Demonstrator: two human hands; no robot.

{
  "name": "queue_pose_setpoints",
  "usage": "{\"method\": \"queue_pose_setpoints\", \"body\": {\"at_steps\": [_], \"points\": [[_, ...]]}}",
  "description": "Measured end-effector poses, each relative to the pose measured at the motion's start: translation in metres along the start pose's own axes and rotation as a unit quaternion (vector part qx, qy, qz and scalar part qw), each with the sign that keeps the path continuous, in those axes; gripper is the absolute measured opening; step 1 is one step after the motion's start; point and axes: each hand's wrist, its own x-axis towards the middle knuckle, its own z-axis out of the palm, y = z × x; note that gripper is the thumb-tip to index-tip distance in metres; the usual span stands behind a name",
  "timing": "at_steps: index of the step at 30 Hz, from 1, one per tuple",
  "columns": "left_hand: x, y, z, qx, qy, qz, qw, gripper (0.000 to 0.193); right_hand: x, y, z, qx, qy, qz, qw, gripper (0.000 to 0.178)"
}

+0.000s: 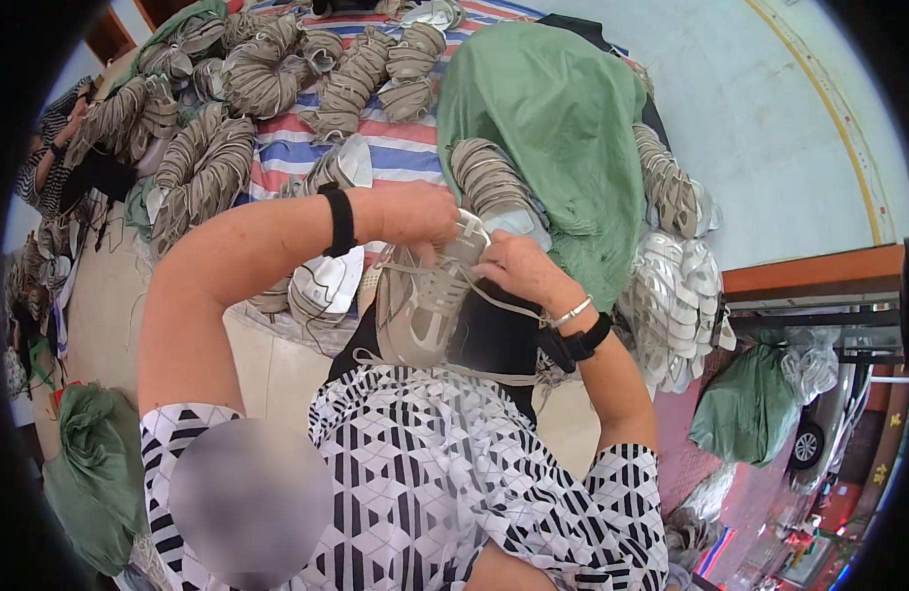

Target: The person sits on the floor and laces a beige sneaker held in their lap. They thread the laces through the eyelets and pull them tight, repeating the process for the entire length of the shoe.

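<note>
A beige-grey shoe upper (415, 310) with a white-edged tongue lies on my lap, its toe toward me. My left hand (422, 215), reaching in from the left, is closed on the upper near its tongue, fingertips partly hidden. At the other side of the tongue my right hand (518, 266) pinches its edge, finger and thumb together. Pale shoelace (513, 307) trails from the upper under my right hand across my dark-clad thigh. Just beyond the upper stands a row of nested beige uppers (494, 182).
Many stacked uppers (262, 74) lie on a striped sheet (405, 148) ahead. A green sack (543, 108) bulges at the right, beside pale uppers (671, 305). Another green sack (95, 473) sits at the left. Another person (45, 163) works at the far left.
</note>
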Motion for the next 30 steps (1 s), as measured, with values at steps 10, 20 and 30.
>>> {"method": "queue_pose_setpoints", "body": {"at_steps": [10, 20, 30], "points": [[0.016, 0.012, 0.006, -0.21, 0.258, -0.197, 0.922, 0.016, 0.02, -0.008, 0.014, 0.194, 0.161, 0.079, 0.964, 0.012], [-0.031, 0.098, -0.144, -0.368, 0.471, -0.023, 0.801, 0.026, 0.006, -0.138, -0.113, 0.437, 0.278, -0.105, 0.849, 0.016], [-0.027, 0.088, -0.045, -0.633, 0.223, -0.1, 0.735, 0.038, -0.031, -0.126, -0.082, 0.378, 0.334, -0.102, 0.857, 0.012]]}}
